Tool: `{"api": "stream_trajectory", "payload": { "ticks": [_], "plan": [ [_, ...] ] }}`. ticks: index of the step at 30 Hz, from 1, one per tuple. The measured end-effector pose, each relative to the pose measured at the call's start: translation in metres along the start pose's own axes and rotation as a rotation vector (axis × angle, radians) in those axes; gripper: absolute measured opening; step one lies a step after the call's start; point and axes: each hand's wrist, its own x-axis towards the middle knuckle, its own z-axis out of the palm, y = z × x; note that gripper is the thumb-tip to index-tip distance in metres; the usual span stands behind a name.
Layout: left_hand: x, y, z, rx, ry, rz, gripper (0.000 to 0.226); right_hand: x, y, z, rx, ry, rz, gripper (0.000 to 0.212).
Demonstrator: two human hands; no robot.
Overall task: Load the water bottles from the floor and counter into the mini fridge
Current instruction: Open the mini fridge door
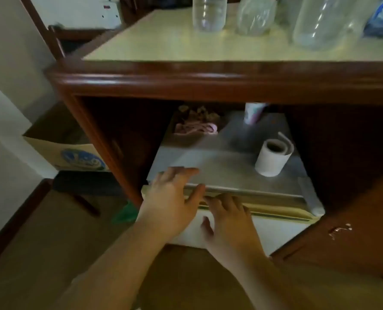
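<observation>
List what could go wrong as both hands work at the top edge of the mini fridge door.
1. The toilet paper roll stands loose on the mini fridge top; a hard tug by the left hand and right hand might topple it.
2. The clear bottles sit on the counter directly above, so jolting the cabinet could knock one down.
3. The wooden cabinet door hangs open on the right and may crowd the fridge door's swing.

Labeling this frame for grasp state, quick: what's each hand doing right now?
Left hand: open, fingers spread, resting on the mini fridge top front edge, holding nothing.
Right hand: fingers curled at the fridge door's top edge; grip cannot be told.
</observation>
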Motion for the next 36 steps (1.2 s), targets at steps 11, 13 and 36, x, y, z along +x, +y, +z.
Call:
{"api": "stream_trajectory", "payload": {
  "ticks": [11,13,36],
  "plan": [
    [0.082,-0.070,0.095,0.183,-0.129,-0.019,0.054,0.019,0.043,0.119,-0.111,0.586,-0.105,0.037],
    [0.083,-0.072,0.099,0.205,-0.119,0.001,0.056,0.017,0.043,0.124,-0.116,0.593,-0.120,0.041],
    [0.091,-0.073,0.107,0.426,-0.218,0.028,0.053,-0.135,0.038,0.045,0.150,0.477,0.266,0.023]
  ]
}}
